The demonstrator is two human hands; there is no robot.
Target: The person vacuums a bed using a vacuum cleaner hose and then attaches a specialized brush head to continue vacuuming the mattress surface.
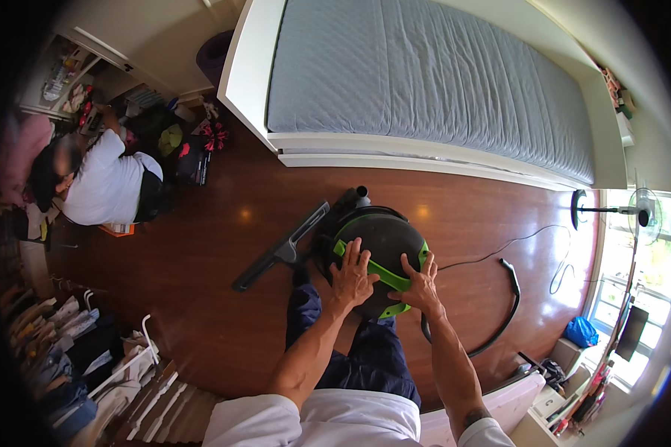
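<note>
A black and green canister vacuum cleaner stands on the floor right in front of my legs. My left hand lies over the left side of its domed top, fingers spread, beside the green carry handle. At the handle's right end is my right hand, its fingers also apart and pointing toward the green side latch. Neither hand is closed around anything. A wide floor nozzle leans diagonally at the machine's left, near my foot. To the right, a black hose curves over the floor.
A bed with a grey sheet borders the far side. A thin cord runs right, near a standing fan. At left, a person in a white shirt sits among belongings. Clothes racks fill the lower left.
</note>
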